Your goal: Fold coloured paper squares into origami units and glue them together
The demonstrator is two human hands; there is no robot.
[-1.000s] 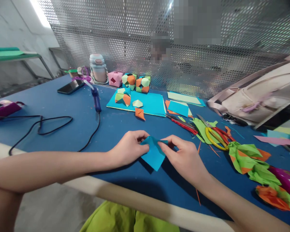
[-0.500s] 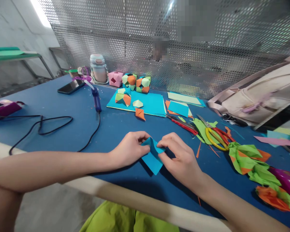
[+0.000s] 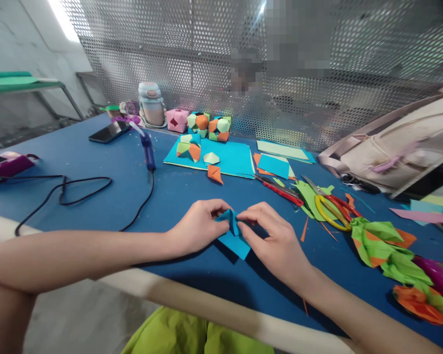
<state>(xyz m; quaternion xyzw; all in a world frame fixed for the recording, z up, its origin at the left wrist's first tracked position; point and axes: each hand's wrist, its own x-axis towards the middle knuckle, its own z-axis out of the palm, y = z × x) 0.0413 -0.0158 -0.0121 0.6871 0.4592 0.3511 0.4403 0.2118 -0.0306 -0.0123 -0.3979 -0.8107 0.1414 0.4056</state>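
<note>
A partly folded piece of blue paper (image 3: 237,244) is held between my two hands, just above the table near its front edge. My left hand (image 3: 201,227) pinches its left side between thumb and fingers. On the right, my right hand (image 3: 271,238) grips a raised fold with thumb and fingertips. The fingertips hide some of the creases. Beyond the hands lie a small folded orange piece (image 3: 214,173) and a pale green one (image 3: 211,158), near a stack of blue sheets (image 3: 231,155) that bears a partly joined paper model (image 3: 189,150).
Red-handled scissors (image 3: 284,191) and yellow-and-red scissors (image 3: 332,209) lie to the right among green scraps, beside crumpled paper (image 3: 382,241). Left stands a blue glue gun (image 3: 147,151) with its cord (image 3: 145,201). Paper cubes (image 3: 198,124), a bottle (image 3: 151,105) and a backpack (image 3: 398,142) line the back.
My right hand has shifted slightly left, bringing the paper's right flap inward into a narrower upright fold. The lower corner has risen a little. My left hand has stayed nearly still.
</note>
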